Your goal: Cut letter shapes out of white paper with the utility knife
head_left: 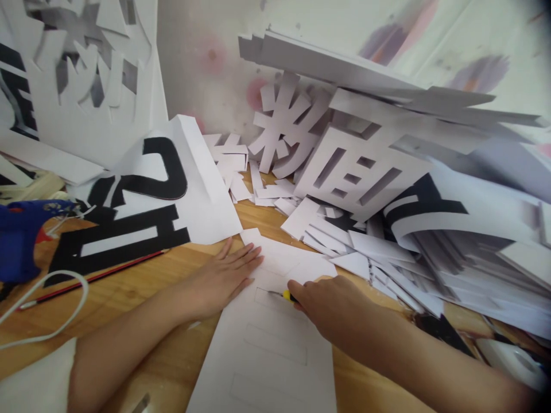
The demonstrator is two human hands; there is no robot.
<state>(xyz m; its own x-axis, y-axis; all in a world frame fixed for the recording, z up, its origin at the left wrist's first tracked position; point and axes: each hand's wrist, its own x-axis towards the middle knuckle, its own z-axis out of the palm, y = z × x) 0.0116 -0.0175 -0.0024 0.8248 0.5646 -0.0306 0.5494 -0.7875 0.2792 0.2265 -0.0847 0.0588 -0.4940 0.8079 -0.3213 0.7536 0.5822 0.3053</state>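
Had left grip (221, 278) splayed flat on the card (275, 373), right grip (331, 301) wrapped round a cutter (287, 295) with tip over a drawn box (262, 298). Had that card on the bench (150, 275), near scraps (353, 265).

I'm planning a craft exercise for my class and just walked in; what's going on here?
A person is working on a white sheet on a wooden table. The left hand lies flat over the sheet's left edge, while the right hand holds a knife, its blade at a drawn outline. I can't tell whether it has cut yet. More outlines show nearer the person. White cut-outs and scraps sit beyond, with a pencil and a blue tool to the left.
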